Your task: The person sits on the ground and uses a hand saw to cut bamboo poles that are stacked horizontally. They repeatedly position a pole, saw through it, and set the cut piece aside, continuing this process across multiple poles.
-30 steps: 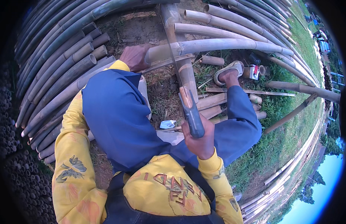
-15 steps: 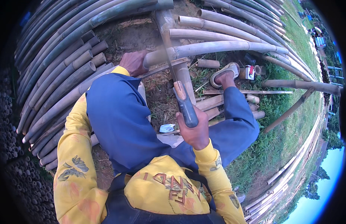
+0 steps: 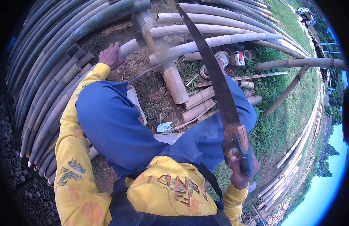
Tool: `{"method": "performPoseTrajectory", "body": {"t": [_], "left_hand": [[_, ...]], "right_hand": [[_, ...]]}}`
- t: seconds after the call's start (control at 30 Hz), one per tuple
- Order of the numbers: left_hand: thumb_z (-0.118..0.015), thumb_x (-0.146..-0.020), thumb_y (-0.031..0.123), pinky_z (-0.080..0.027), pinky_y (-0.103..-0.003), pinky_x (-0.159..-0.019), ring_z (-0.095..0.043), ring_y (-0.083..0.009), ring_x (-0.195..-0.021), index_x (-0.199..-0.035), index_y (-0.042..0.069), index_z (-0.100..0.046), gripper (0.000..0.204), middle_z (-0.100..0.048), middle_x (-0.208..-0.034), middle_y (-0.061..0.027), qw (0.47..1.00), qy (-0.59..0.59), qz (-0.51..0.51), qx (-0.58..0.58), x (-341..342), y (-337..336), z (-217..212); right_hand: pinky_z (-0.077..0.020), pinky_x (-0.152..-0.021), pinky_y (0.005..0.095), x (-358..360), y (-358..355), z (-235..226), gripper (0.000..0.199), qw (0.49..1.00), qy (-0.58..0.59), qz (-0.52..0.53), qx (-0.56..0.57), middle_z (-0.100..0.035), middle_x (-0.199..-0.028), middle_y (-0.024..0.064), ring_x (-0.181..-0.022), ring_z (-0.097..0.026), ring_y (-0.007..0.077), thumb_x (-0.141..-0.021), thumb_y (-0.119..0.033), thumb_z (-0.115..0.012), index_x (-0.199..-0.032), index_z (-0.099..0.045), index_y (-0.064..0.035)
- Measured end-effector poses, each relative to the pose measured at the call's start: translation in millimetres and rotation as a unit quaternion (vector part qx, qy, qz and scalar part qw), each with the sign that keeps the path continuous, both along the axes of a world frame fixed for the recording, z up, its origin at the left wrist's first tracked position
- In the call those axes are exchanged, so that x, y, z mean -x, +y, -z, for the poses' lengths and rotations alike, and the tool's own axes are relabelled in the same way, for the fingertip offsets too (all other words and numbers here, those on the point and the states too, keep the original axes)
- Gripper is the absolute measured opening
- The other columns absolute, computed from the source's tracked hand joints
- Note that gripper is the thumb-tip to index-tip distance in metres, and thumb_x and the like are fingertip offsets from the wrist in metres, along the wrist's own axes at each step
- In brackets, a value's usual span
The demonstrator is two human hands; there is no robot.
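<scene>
My left hand (image 3: pixel 112 56) is closed on a short bamboo piece (image 3: pixel 129 48), which stands apart from the pole's end. Just to the right of it, a long pale bamboo pole (image 3: pixel 204 44) rests across a thick bamboo support (image 3: pixel 173 81). My right hand (image 3: pixel 243 172) grips the dark handle of a handsaw (image 3: pixel 216 75). The long toothed blade points up and away, raised over my right leg, and hides part of that leg and foot. Below the pole's cut end, a thin bamboo strip (image 3: pixel 146 71) slants toward my left knee.
Stacked long bamboo poles (image 3: pixel 46 86) and short cut lengths (image 3: pixel 74 62) lie on the left. More poles (image 3: pixel 219 20) extend at the far right. Split offcuts (image 3: pixel 199 103) and a crumpled wrapper (image 3: pixel 164 127) lie between my legs. A red-and-white box (image 3: pixel 239 58) sits near my right foot.
The saw has come away from the pole and swung up to the right with my right hand. My left hand has moved left with the bamboo piece, now separate from the pole.
</scene>
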State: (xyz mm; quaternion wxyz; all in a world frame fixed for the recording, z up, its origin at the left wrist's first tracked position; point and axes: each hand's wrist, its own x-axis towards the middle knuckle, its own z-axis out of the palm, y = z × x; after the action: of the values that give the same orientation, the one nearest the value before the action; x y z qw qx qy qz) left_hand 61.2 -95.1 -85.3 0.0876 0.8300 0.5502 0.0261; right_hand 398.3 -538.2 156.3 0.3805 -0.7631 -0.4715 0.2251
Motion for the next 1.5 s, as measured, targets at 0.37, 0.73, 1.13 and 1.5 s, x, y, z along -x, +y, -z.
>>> {"method": "performPoseTrajectory", "body": {"t": [0.37,0.73,1.13,1.5], "left_hand": [[-0.081,-0.079,0.041,-0.054,-0.054,-0.096,-0.068,-0.0436,-0.114,-0.137,0.009,-0.046,0.075,-0.07,-0.124,-0.023,0.989,0.092,-0.081,0.078,-11,15,49],[-0.072,-0.093,0.027,-0.057,-0.04,-0.087,-0.074,-0.0319,-0.096,-0.116,0.009,-0.074,0.029,-0.077,-0.107,-0.0163,0.987,-0.142,-0.08,0.004,24,22,11],[-0.063,-0.102,0.014,-0.055,-0.028,-0.074,-0.067,-0.0114,-0.078,-0.115,-0.002,-0.075,0.024,-0.076,-0.093,-0.0089,0.863,-0.404,-0.295,0.072,142,-134,15],[-0.066,-0.102,0.024,-0.053,-0.025,-0.071,-0.069,-0.0134,-0.084,-0.126,0.0,-0.066,0.035,-0.073,-0.101,-0.0087,0.696,-0.483,-0.531,-0.001,202,-247,9]], "right_hand": [[-0.0499,-0.064,0.0393,-27,-136,93,0.027,0.937,-0.182,0.282,0.092,-0.061,-0.074,0.0148,-0.065,-0.064,0.0321,-0.088,-0.01,-0.077,-0.106,-0.06,-0.0012],[-0.0534,-0.076,0.0508,-29,-145,267,0.039,0.91,-0.058,0.297,0.283,-0.072,-0.099,0.0237,-0.089,-0.07,0.0437,-0.088,-0.024,-0.076,-0.118,-0.064,-0.0027],[-0.0528,-0.092,0.0329,-124,160,48,0.028,0.989,-0.132,-0.01,-0.069,-0.071,-0.112,0.0119,-0.104,-0.068,0.0188,-0.102,-0.005,-0.06,-0.128,-0.065,0.0015],[-0.0337,-0.119,0.0531,154,457,233,0.093,0.753,-0.434,-0.493,-0.037,-0.051,-0.153,0.0136,-0.142,-0.048,0.0303,-0.079,-0.039,-0.084,-0.154,-0.04,-0.0097]]}}
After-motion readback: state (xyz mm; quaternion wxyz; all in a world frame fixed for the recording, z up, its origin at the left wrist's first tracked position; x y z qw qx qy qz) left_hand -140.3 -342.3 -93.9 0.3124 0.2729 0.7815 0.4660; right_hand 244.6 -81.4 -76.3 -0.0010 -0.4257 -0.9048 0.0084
